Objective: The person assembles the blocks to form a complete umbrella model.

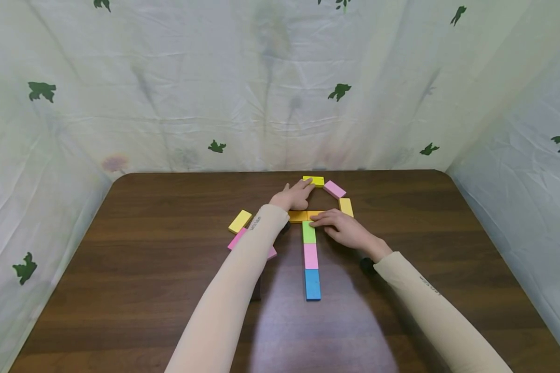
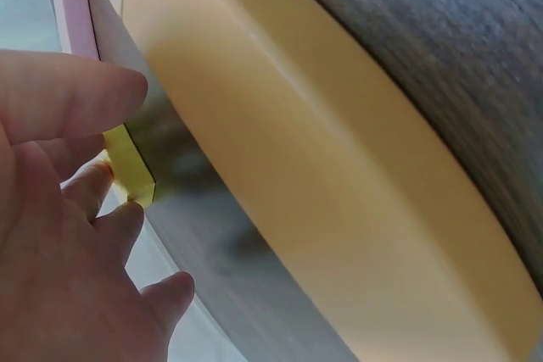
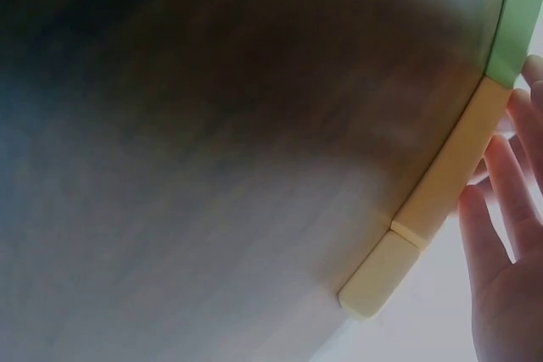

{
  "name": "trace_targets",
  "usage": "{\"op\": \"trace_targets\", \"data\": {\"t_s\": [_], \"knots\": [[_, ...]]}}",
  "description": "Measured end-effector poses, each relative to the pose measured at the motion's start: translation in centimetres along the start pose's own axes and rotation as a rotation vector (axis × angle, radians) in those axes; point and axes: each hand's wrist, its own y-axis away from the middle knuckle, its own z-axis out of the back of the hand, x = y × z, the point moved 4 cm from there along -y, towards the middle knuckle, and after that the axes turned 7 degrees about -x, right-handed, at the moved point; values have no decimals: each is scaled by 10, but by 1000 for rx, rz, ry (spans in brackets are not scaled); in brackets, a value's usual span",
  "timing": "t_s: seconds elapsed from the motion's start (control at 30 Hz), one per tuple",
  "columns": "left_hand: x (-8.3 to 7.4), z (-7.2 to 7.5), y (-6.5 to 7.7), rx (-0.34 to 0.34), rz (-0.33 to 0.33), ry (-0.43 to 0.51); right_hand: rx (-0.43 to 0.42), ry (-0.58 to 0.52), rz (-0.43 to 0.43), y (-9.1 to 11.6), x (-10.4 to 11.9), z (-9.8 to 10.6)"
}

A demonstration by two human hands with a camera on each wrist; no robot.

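In the head view my left hand [image 1: 295, 197] reaches to the far side of the layout, its fingertips on a bright yellow block [image 1: 316, 182]. The left wrist view shows those fingers [image 2: 119, 222] fairly straight at the yellow block [image 2: 129, 167], while an orange block [image 2: 288, 125] looms close to that camera. My right hand [image 1: 346, 229] lies over the right orange block [image 1: 313, 214], fingertips near the green block [image 1: 309, 232]. Seen from the right wrist, its extended fingers [image 3: 488, 235] rest along the orange block [image 3: 450, 167], beside a pale yellow block [image 3: 380, 273].
From the green block a pink block [image 1: 310, 256] and a blue block [image 1: 312, 285] run toward me. Another pink block [image 1: 334, 189] and a pale yellow block [image 1: 346, 207] curve down on the right. Left of my sleeve lies a yellow block [image 1: 240, 221] beside a partly covered pink one [image 1: 236, 239].
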Motion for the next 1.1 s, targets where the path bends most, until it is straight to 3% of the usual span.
{"op": "trace_targets", "data": {"t_s": [0.37,0.67,1.1], "knots": [[-1,-3,-8,-3,4,-20,6,-1,-2,1,0,0],[-20,0,-13,19,-105,-63,-20,-17,15,1,-1,1],[-27,-3,-19,45,-85,-104,-23,-27,15,0,-2,0]]}}
